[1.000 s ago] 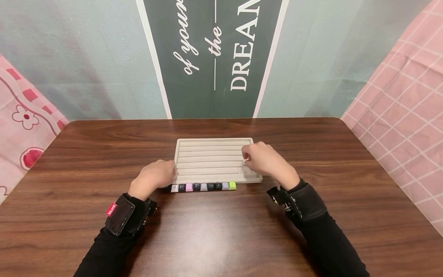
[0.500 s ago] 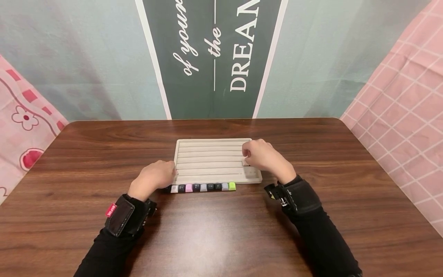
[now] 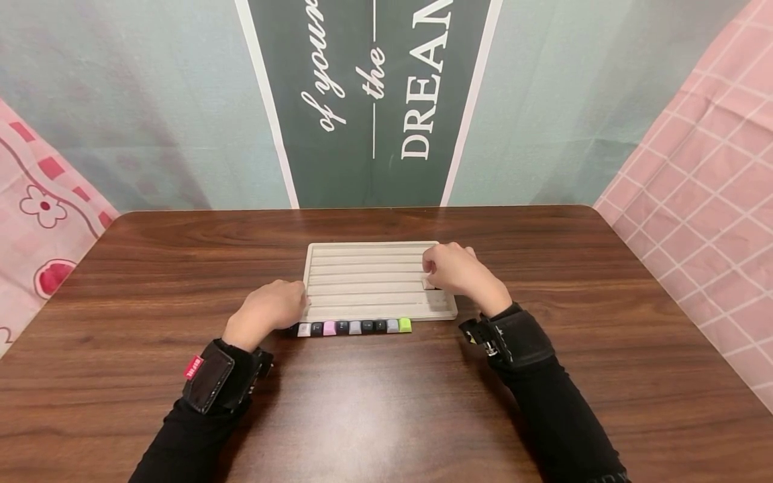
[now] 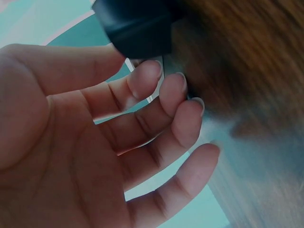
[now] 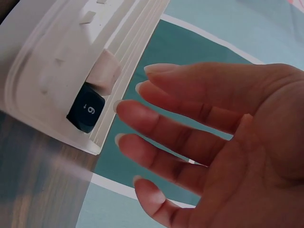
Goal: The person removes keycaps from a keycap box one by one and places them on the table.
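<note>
A cream ridged tray (image 3: 362, 274) lies on the table. My left hand (image 3: 268, 310) rests at its lower left corner; in the left wrist view the fingers are loosely bent, and a dark keycap (image 4: 142, 33) stands beside the thumb tip. Whether the fingertips touch the tray is hard to see. Above the tray's right side is my right hand (image 3: 457, 268), fingers gently bent, with nothing visible between thumb and index finger. Near those fingertips, a pale keycap (image 5: 105, 71) and a black keycap (image 5: 88, 109) marked with a digit sit side by side in the tray.
Along the tray's near edge runs a row of keycaps (image 3: 355, 327) in black, grey, white and pink, with a lime green keycap (image 3: 405, 325) at its right end. The brown wooden table (image 3: 362, 402) meets a hanging curtain (image 3: 199, 100) at the back.
The right hand has lifted and shifted slightly away, leaving more of the pale keycap in sight. My left hand stays where it was.
</note>
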Tool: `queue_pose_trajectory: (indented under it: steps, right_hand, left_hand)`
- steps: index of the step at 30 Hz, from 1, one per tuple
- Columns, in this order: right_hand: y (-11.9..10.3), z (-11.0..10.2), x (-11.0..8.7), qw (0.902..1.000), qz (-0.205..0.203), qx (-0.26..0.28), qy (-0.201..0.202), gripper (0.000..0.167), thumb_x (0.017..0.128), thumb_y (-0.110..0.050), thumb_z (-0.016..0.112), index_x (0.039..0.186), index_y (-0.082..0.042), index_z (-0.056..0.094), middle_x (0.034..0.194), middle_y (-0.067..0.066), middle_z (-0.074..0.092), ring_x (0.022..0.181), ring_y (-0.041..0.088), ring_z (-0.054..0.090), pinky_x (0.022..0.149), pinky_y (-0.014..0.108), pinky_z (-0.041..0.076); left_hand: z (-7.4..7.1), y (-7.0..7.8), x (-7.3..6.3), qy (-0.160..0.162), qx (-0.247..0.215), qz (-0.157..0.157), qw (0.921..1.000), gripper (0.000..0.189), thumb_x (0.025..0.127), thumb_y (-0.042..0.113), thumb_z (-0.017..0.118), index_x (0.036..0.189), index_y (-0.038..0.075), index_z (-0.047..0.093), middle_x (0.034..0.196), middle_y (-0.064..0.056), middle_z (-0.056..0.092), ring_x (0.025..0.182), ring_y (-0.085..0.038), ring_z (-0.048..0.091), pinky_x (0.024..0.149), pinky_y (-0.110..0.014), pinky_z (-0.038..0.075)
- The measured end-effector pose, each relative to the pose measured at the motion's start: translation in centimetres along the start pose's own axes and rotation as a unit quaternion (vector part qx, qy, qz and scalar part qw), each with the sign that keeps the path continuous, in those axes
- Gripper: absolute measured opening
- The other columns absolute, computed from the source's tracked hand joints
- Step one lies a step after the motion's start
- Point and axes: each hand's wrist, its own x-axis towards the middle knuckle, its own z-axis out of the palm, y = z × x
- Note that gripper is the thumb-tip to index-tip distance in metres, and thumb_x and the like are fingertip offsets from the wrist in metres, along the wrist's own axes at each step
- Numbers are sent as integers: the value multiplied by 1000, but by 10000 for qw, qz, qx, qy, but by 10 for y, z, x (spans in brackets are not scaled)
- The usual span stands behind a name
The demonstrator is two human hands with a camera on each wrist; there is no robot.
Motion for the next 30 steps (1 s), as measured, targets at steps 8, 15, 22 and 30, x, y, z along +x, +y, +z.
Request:
queue_pose_trajectory:
  steps: [8,15,22,30]
  right_hand:
    - [1,2,4,9999,68,-18,-106,3,81,-5,59,82,-6,62,79,4,57,76,22,51,66,36,28]
    - [5,4,6,9998,34,-50,-194,4,81,-7,61,77,-8,60,75,3,57,73,22,50,66,36,27]
    - [4,3,7,9993,-73,-201,-318,15,80,-9,64,67,-10,56,67,1,52,68,20,46,66,36,25]
    - [3,2,8,9988,-125,-298,-374,18,80,-8,64,65,-10,55,67,1,51,67,20,44,68,37,24]
  left_hand:
    - [0,-1,0,33,-30,24,10000,22,93,15,39,88,2,56,91,-17,59,75,-25,53,65,-43,43]
    - [0,0,0,2,-13,9,10000,22,93,15,39,89,2,56,91,-17,58,74,-24,53,65,-43,43]
    - [0,-1,0,-15,-30,-10,10000,22,93,15,39,89,2,56,89,-15,58,74,-24,52,65,-42,43]
    - [0,0,-1,-36,-32,-4,10000,21,94,15,39,89,2,55,86,-14,57,73,-24,51,64,-41,42]
